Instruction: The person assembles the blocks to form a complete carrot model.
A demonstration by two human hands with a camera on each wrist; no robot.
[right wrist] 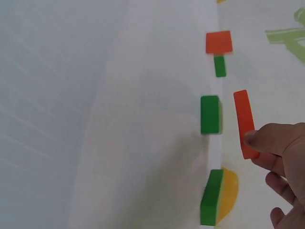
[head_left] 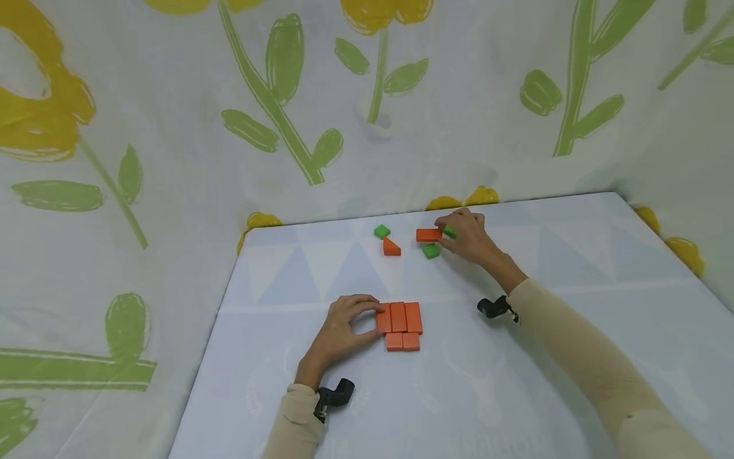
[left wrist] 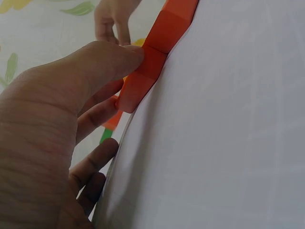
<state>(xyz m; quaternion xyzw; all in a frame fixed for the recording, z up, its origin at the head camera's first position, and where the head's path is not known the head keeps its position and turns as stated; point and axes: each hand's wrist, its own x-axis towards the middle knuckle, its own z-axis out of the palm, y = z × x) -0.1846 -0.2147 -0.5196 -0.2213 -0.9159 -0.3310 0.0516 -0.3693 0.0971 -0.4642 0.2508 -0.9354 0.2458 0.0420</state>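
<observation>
Toward the far side of the table, my right hand (head_left: 467,237) pinches a long orange block (right wrist: 244,117) between thumb and fingers. In the right wrist view this block is raised beside a green block (right wrist: 209,114), with another green block (right wrist: 211,198) nearer the wrist. Closer to me, several orange blocks lie together: three long ones (head_left: 398,317) side by side and two small ones (head_left: 402,342) along their near edge. My left hand (head_left: 338,328) holds the leftmost long block (head_left: 383,319), thumb at its near end and fingers at its far end.
An orange triangular block (head_left: 392,247) and a green block (head_left: 381,231) lie left of my right hand, near the back edge of the pale table (head_left: 275,382). A white cloth (head_left: 459,140) with printed flowers hangs behind and beside it.
</observation>
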